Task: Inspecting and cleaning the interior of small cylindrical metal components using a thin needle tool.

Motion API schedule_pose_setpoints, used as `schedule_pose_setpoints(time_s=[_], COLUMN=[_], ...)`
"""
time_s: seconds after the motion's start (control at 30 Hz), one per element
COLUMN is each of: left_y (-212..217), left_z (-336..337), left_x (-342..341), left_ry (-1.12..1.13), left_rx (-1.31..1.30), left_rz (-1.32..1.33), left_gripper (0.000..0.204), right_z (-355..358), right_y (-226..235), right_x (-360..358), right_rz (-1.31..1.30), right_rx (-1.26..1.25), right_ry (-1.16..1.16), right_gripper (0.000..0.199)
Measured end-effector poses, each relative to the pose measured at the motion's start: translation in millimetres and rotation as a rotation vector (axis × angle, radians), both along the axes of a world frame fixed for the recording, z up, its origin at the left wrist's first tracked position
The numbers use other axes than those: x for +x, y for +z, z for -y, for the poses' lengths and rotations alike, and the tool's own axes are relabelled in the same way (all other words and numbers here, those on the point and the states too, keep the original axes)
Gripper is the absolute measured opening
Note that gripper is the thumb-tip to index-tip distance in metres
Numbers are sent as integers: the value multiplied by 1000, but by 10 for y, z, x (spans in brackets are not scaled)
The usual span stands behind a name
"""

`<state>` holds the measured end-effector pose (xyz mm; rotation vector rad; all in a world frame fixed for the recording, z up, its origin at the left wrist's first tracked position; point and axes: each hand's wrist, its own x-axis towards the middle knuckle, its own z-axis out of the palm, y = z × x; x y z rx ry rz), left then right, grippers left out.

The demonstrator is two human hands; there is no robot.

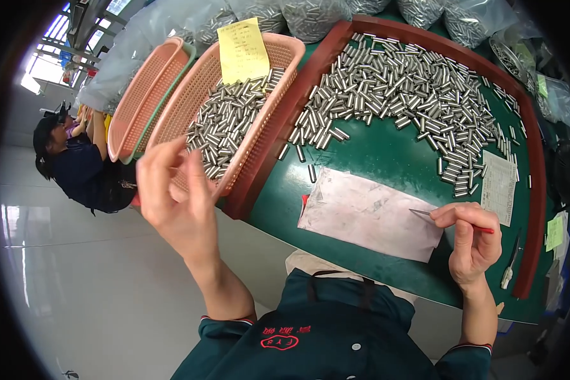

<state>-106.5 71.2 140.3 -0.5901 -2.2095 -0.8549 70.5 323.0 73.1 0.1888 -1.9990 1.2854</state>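
My left hand (178,190) is raised at the near end of a pink perforated basket (278,104). Its fingers are slightly blurred, with thumb and fingers apart and nothing visible between them. Inside that basket lie many short shiny metal pins (231,117) and a yellow handwritten slip (243,52). My right hand (475,244) pinches a slim pointed metal tool (422,213) with a red end, its tip over the right part of a smudged pale pink cloth (367,212). The cloth lies flat on the green table, with no pins on it.
A large heap of metal pins (399,85) covers the table's far part, inside a red-brown raised border (266,149). A printed sheet (498,187) and a white-handled tool (508,275) lie at right. Bags of pins (313,16) line the back. Another person (85,158) sits at far left.
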Motion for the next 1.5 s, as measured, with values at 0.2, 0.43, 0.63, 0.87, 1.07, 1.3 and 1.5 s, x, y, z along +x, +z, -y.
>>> schedule_pose_setpoints(time_s=[0.2, 0.43, 0.63, 0.87, 1.07, 1.3, 1.5], left_y=[-288, -615, -676, -576, -656, -627, -640], left_z=[-271, -335, -377, -493, -447, -388, -460], left_x=[127, 143, 140, 274, 267, 306, 314], left_ry=[-340, -427, -390, -651, -658, -608, -646], left_rx=[-136, -338, -490, -307, -468, -460, -409], left_rz=[74, 285, 393, 394, 421, 440, 502], left_gripper=[12, 17, 30, 30, 28, 32, 34], right_z=[-3, -6, -7, -17, -29, -25, -9], right_y=[-12, 0, -8, -33, -41, -54, -46], right_x=[-2, 3, 4, -8, 11, 12, 4], right_rz=[4, 9, -2, -19, -28, -16, -11], right_rx=[-13, -11, -7, -6, -15, -33, -25], right_ry=[-9, 5, 8, -24, -40, -37, -29], right_gripper=[12, 12, 12, 10, 11, 11, 11])
